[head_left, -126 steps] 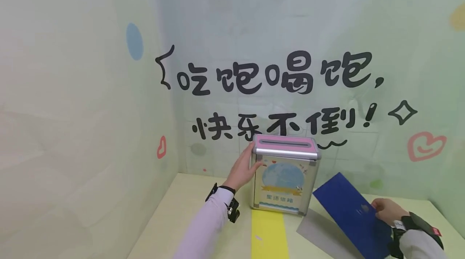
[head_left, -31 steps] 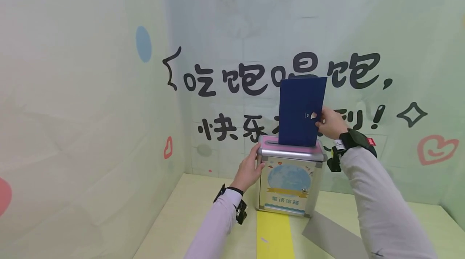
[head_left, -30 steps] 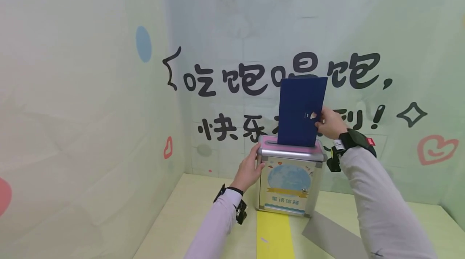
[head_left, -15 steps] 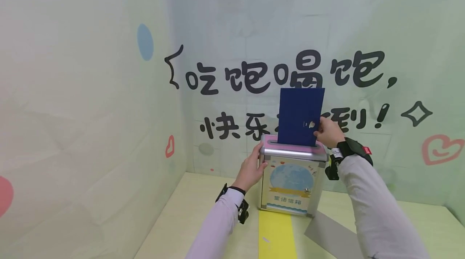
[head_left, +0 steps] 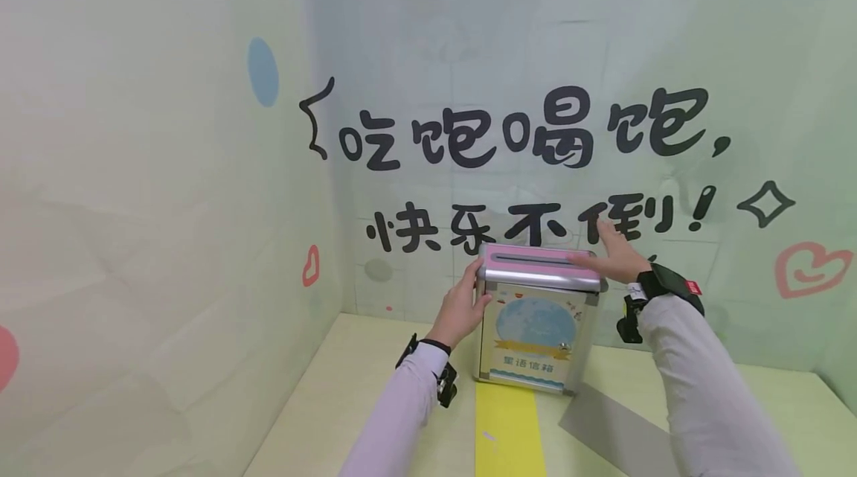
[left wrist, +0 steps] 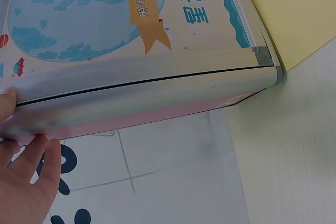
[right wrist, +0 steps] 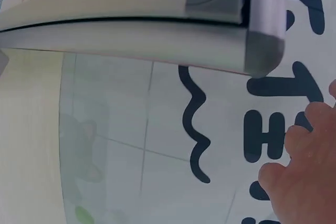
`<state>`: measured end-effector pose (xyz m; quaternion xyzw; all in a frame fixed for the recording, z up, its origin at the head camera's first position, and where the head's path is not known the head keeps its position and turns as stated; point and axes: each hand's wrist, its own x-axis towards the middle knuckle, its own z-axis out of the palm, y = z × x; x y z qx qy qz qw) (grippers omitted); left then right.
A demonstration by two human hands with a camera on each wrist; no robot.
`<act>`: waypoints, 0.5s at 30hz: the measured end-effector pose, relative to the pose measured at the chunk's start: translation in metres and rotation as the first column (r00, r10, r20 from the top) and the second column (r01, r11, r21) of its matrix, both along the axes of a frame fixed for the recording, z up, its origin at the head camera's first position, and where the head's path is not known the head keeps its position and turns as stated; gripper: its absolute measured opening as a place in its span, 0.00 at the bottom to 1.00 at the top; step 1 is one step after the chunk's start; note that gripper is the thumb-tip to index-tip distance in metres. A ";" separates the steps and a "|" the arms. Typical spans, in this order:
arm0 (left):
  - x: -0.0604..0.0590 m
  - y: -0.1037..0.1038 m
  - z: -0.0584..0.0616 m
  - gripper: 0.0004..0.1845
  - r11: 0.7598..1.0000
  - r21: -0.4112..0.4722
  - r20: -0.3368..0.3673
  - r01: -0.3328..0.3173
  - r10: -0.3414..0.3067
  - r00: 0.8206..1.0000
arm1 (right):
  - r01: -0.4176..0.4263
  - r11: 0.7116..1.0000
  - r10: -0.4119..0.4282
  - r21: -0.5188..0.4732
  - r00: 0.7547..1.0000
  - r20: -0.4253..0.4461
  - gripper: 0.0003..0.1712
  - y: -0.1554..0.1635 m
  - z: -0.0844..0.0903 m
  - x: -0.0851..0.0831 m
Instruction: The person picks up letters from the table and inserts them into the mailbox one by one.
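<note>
A small metal letter box (head_left: 532,321) with a pink slotted lid (head_left: 535,260) stands on the table against the back wall. My left hand (head_left: 462,306) grips its upper left corner, with the thumb on the front and the fingers on the side. The left wrist view shows those fingers (left wrist: 31,174) beside the box's edge (left wrist: 157,93). My right hand (head_left: 612,254) lies flat, fingers straight, over the lid's right end. In the right wrist view the right hand (right wrist: 304,177) is beside the box's corner (right wrist: 262,35). No blue folder shows in any view.
A yellow strip (head_left: 502,425) runs forward from the box on the pale table (head_left: 335,402). A grey sheet (head_left: 616,432) lies to its right. Printed walls close in right behind the box and on the left.
The blue folder, which stood upright in the slot, has dropped out of sight into the box. My right hand let go of it and came down flat on the lid. The left hand stayed.
</note>
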<state>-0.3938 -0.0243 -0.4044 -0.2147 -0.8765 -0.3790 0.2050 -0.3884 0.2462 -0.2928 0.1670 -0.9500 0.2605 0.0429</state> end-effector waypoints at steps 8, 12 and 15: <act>-0.002 0.002 0.000 0.35 1.000 0.010 -0.006 0.004 -0.004 1.000 | 0.018 1.000 -0.017 -0.026 0.999 0.039 0.59 0.020 -0.012 0.004; -0.005 0.003 -0.001 0.36 1.000 0.016 -0.005 -0.009 0.009 1.000 | 0.053 0.999 -0.052 -0.012 0.997 0.057 0.59 0.033 -0.018 0.005; -0.007 0.004 -0.002 0.40 1.000 0.027 -0.008 -0.010 0.010 1.000 | 0.072 0.997 -0.071 -0.006 0.995 0.073 0.58 0.042 -0.024 0.005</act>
